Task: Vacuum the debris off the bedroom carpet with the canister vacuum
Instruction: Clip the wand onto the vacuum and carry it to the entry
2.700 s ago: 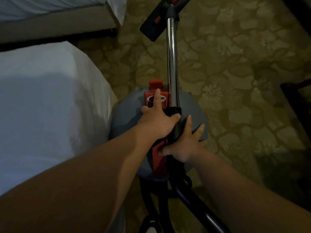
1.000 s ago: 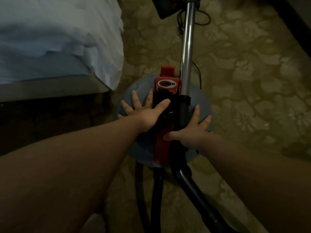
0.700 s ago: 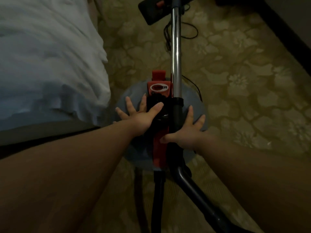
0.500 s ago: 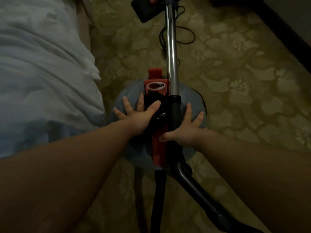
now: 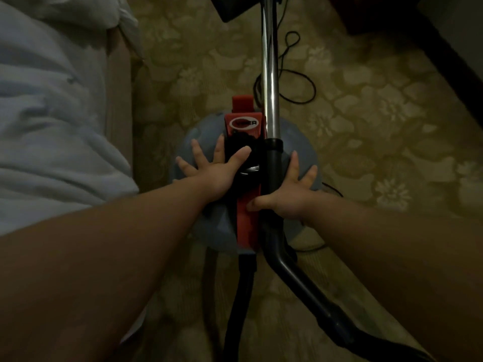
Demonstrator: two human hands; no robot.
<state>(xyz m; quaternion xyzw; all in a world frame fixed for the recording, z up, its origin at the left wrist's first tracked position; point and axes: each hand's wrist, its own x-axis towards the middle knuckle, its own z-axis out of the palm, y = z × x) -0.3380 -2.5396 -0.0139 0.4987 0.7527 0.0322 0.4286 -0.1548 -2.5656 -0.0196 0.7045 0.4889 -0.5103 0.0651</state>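
Two hands are pressed on the canister vacuum [image 5: 215, 226]

The round grey canister vacuum is seen from above. It is set on the carpet [image 5: 379, 131], close to the carpet's left edge and just beside the bed [image 5: 52, 113]. A red band [image 5: 247, 220] is run over the top of the grey body, with a white oval label at its far end.

The left hand [image 5: 214, 171] is laid flat on the top of the vacuum. Its fingers are held straight and spread wide, and nothing is gripped. Its thumb is rested on a black part in the middle of the red band.

The right hand [image 5: 287, 197] is laid flat on the right side of the top. Its fingers are straight and spread as well, so it is open too. The black tube [image 5: 273, 178] is passed between its thumb and its other fingers, and the thumb tip is seen on the red band.

A shiny metal pipe [image 5: 270, 74] is joined to the black tube and is pointed at the far edge of the carpet. A dark floor head [image 5: 235, 9] is seen at its far end, partly cut off. A black hose [image 5: 239, 296] is led from the vacuum toward the near edge. A thin black cord [image 5: 314, 90] is looped on the carpet, right of the pipe.
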